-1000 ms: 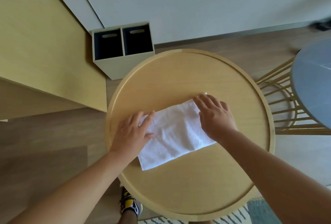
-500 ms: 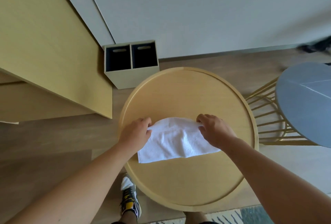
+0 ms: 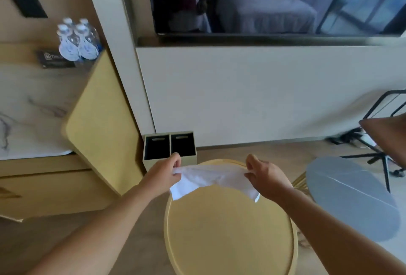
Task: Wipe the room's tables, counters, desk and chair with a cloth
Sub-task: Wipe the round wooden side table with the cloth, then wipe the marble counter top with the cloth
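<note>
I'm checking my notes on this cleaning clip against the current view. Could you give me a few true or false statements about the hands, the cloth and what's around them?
1. Both hands hold the white cloth. True: left hand and right hand each pinch an end.
2. The cloth lies flat on the round wooden table. False: it is lifted.
3. Water bottles stand on the counter. True.
4. The grey table is left of the wooden one. False: right.

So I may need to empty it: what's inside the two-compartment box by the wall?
Both compartments of the box look dark, nothing visible; the left hand covers its near edge.
</note>
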